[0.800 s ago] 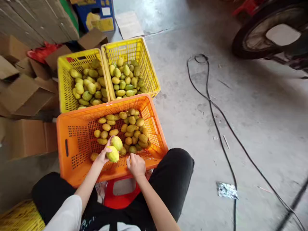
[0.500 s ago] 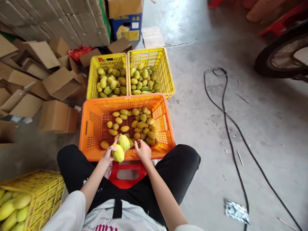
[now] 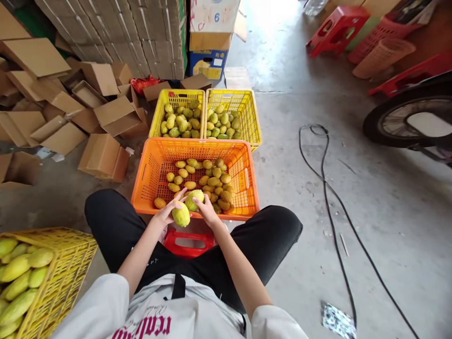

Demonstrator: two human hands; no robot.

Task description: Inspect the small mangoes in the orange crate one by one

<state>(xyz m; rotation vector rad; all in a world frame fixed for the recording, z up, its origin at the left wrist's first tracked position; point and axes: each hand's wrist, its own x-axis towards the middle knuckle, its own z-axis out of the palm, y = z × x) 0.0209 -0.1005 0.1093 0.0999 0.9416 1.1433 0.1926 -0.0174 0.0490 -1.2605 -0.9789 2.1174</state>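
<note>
Both palms are hidden; the yellow crate (image 3: 68,266) at near left is cut off. The left hand (image 3: 165,213) grasps the left fruit (image 3: 181,215) between thumb and fingers; whether its fingertips touch the right fruit (image 3: 194,199) is unclear. The right hand (image 3: 210,213) grips that one's right side, by the orange crate's (image 3: 251,181) near rim.

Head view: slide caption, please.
Both hands hold two yellow-green fruits at an orange crate with more fruit inside.
</note>
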